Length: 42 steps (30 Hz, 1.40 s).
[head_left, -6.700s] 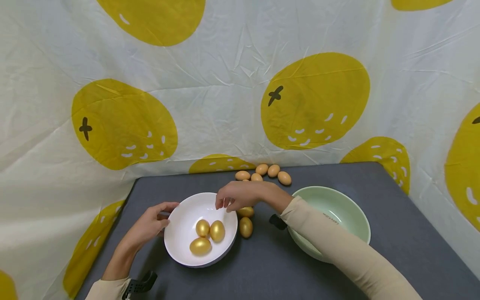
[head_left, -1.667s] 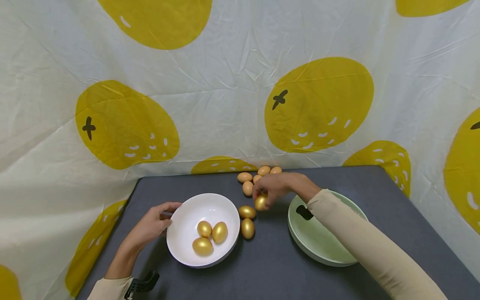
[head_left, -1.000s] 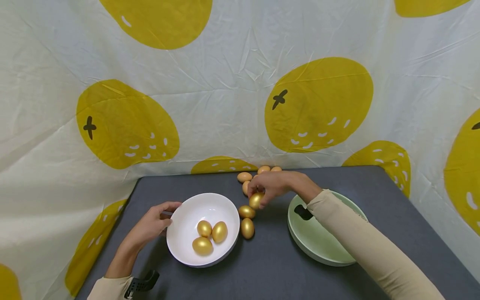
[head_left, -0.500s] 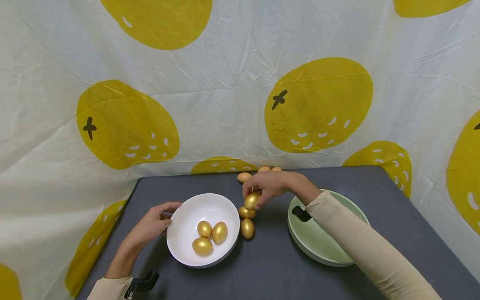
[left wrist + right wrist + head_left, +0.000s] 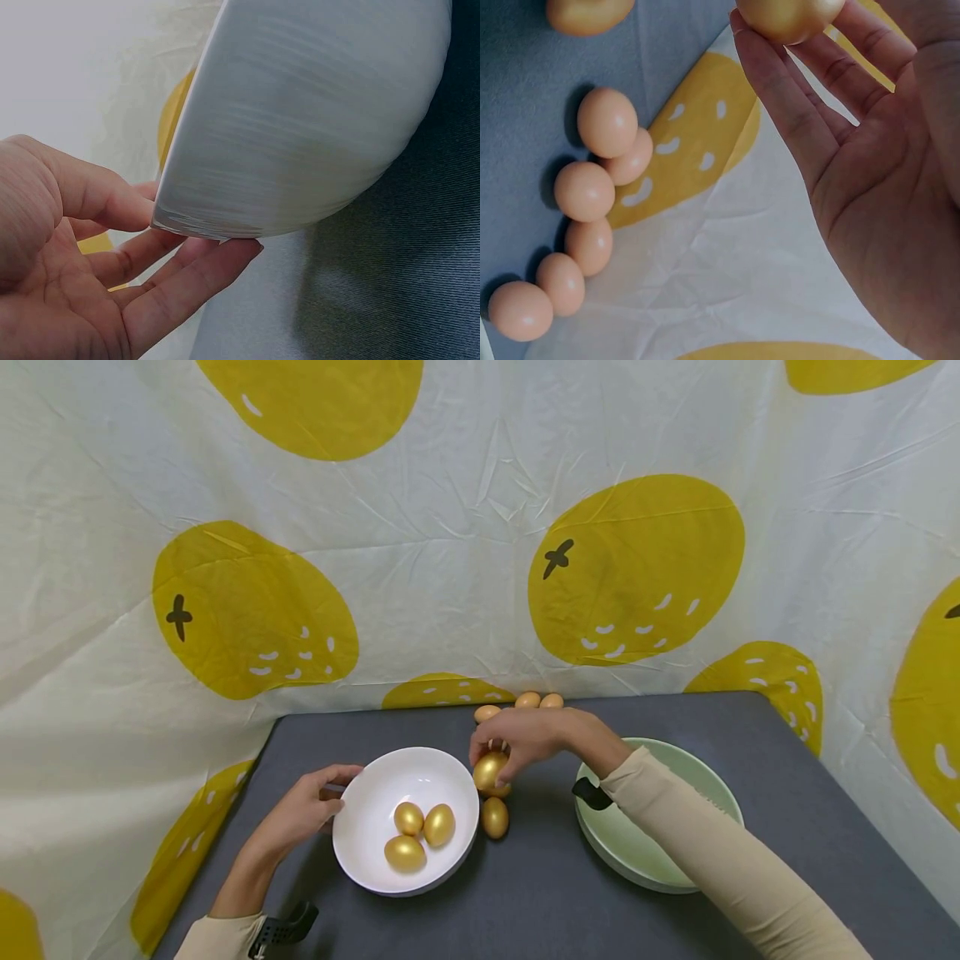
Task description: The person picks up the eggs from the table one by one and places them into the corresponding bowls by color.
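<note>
In the head view my right hand [image 5: 525, 737] pinches a golden egg [image 5: 489, 772] above the table, just right of the white bowl [image 5: 360, 822]. The right wrist view has this golden egg [image 5: 789, 16] at my fingertips. Two more golden eggs lie below it: the nearer egg [image 5: 495, 819] shows whole, the other is mostly hidden by the held one. Three golden eggs [image 5: 405, 853] rest inside the white bowl. My left hand [image 5: 303, 802] holds that bowl at its left rim; in the left wrist view the thumb meets the rim and fingers [image 5: 191, 289] touch the outer wall.
A pale green bowl [image 5: 652, 864] stands at the right, under my right forearm. Several brown eggs [image 5: 583, 191] are grouped at the table's back edge, partly hidden by my right hand in the head view. A fruit-patterned cloth [image 5: 442, 585] hangs behind the dark table [image 5: 555, 902].
My right hand has carried the golden egg leftward from the right of the golden eggs on the table to near the white bowl's rim. The left hand and bowl have stayed in place lately.
</note>
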{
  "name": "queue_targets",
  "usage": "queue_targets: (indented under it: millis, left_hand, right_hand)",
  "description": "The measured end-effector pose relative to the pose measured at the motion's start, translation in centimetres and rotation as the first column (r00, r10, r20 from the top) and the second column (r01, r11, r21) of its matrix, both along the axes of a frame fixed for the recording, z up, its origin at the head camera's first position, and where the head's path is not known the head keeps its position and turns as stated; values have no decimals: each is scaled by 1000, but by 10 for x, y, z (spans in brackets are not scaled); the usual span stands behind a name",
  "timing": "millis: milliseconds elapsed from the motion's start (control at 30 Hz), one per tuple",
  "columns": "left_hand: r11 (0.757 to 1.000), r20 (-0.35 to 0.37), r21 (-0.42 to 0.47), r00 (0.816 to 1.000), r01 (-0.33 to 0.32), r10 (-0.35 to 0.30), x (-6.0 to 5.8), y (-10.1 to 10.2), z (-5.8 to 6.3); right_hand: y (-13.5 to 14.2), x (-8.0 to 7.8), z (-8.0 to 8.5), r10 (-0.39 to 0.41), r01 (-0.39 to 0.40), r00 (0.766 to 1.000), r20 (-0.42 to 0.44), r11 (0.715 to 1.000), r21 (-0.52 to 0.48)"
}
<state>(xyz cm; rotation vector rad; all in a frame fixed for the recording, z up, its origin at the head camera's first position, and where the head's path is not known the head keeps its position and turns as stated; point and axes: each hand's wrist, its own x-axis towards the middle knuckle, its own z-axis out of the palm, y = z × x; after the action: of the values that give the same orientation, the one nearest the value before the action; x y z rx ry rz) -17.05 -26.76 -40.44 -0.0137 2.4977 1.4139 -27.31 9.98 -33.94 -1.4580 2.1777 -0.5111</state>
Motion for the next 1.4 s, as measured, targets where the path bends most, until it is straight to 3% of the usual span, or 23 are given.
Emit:
queue_targets:
  millis: [533,833,1400]
  left_hand:
    - [1000,-2,6,1000,7,-7,0,-1,0]
    - [1000,-9,10,1000,13,-13,1,-1,1]
    - [1000,-24,1,999,21,-21,1,-1,1]
  right_hand:
    - [-17,13,3,2,-2,1000,22,1000,-11]
    - [-29,16,1,57,-56,998,40,998,-38]
    - [-52,22,-5,125,-125,992,7,992,8]
